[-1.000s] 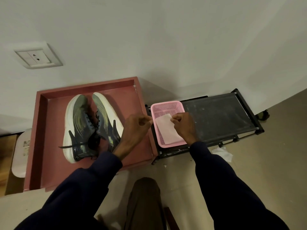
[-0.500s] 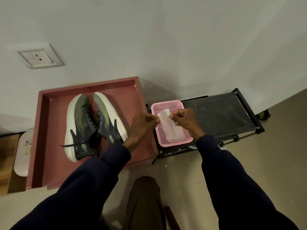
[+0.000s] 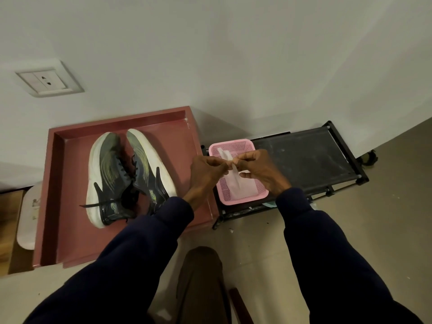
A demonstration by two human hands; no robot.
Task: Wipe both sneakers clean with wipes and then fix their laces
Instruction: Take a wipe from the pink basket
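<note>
- Left hand (image 3: 205, 170) and right hand (image 3: 257, 169) are close together above the pink basket (image 3: 233, 142), both pinching one wipe (image 3: 234, 182), which hangs down between them.
- Sneakers (image 3: 109, 174) lie left of the hands in the red tray (image 3: 70, 230), side by side and touching, long axes running away from the person (toes toward the wall).
- Left hand is nearer; the closer sneaker sits just beside its wrist.
- The tray's raised edge stands between basket and shoes, so likely lift over it. There is bare tray floor left of the shoes.

Looks like home: I'm on the floor (image 3: 385, 206) by a wall socket (image 3: 48, 78), low shoe rack (image 3: 311, 157), sneakers (image 3: 109, 167) in a tray (image 3: 70, 242).
</note>
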